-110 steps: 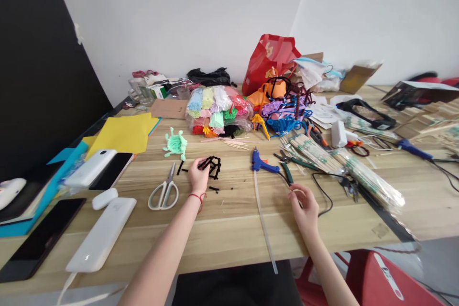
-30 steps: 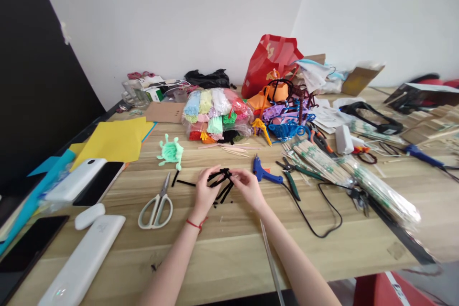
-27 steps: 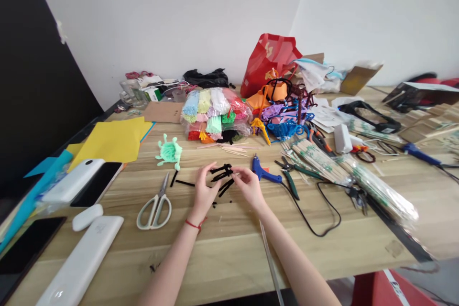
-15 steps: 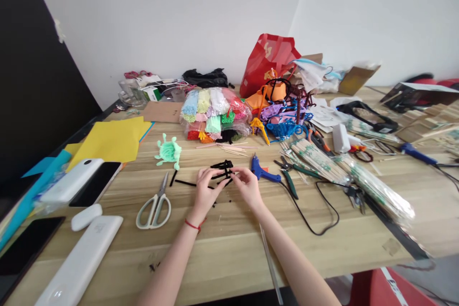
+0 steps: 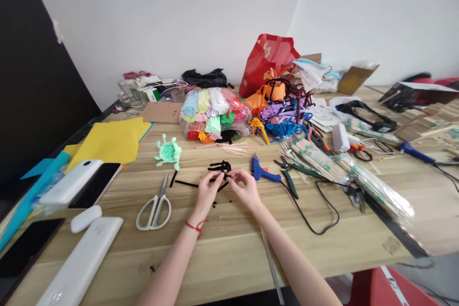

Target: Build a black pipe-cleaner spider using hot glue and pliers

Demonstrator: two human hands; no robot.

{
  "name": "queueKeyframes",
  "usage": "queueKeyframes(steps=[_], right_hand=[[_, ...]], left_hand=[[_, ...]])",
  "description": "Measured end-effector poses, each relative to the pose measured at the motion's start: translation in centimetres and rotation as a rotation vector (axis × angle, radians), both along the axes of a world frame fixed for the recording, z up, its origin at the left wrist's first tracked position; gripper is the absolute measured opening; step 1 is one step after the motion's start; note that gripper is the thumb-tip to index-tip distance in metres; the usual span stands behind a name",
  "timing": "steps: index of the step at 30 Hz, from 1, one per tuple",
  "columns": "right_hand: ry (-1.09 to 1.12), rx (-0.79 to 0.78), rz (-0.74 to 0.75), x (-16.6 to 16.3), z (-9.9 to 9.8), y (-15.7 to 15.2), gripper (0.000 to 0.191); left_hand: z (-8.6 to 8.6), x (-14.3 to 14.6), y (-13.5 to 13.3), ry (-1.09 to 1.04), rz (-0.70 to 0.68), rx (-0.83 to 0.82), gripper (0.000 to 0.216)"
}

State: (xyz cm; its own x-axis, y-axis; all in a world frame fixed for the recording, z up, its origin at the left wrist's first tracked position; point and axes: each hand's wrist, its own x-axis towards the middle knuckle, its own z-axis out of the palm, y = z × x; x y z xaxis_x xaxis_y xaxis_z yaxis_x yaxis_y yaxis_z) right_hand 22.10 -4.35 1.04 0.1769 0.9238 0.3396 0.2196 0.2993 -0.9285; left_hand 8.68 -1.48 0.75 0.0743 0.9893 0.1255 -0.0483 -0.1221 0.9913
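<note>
Black pipe cleaners, bent and joined into a small shape [image 5: 223, 166], are between my two hands at the table's middle. My left hand [image 5: 208, 189] pinches the near left side of this shape, thumb and forefinger together. From the right, my right hand [image 5: 245, 189] pinches its near edge, with the fingertips close to those of the left. A loose black pipe cleaner [image 5: 186, 183] runs out to the left, its right end hidden behind my left hand. Scissors with white handles [image 5: 155, 208] lie left of my left arm. Beyond them sits a mint-green fuzzy figure [image 5: 168, 151].
A blue glue gun [image 5: 263, 171] with a black cord lies right of my hands, beside green-handled pliers [image 5: 289, 179]. Bags of coloured pipe cleaners [image 5: 215, 114] stand behind. Bundled wooden sticks [image 5: 319, 158] are at the right; phones and a white power bank [image 5: 84, 258] at the left.
The black pipe-cleaner shape has turned slightly between my fingers. My fingertips have come closer together, with the right hand shifting a little left and down.
</note>
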Motion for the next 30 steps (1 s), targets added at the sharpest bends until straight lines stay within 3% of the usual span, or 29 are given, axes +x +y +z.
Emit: queueKeyframes(steps=[6, 13, 19, 25, 30], right_hand=[[-0.082, 0.063, -0.036, 0.0, -0.2, 0.0, 0.024], [-0.111, 0.117, -0.063, 0.8, 0.1, 0.3, 0.014], [-0.201, 0.148, 0.01, 1.2, 0.7, 0.2, 0.016], [-0.245, 0.158, 0.088, 1.0, 0.6, 0.1, 0.018], [-0.25, 0.183, 0.13, 1.0, 0.3, 0.1, 0.021]], left_hand=[[-0.1, 0.0, 0.0, -0.146, -0.038, -0.155, 0.03], [-0.3, 0.0, 0.4, -0.433, -0.211, -0.323, 0.04], [-0.2, -0.1, 0.4, -0.487, -0.151, -0.403, 0.029], [-0.7, 0.1, 0.5, -0.481, -0.025, -0.422, 0.03], [-0.7, 0.2, 0.6, -0.478, -0.009, -0.414, 0.03]])
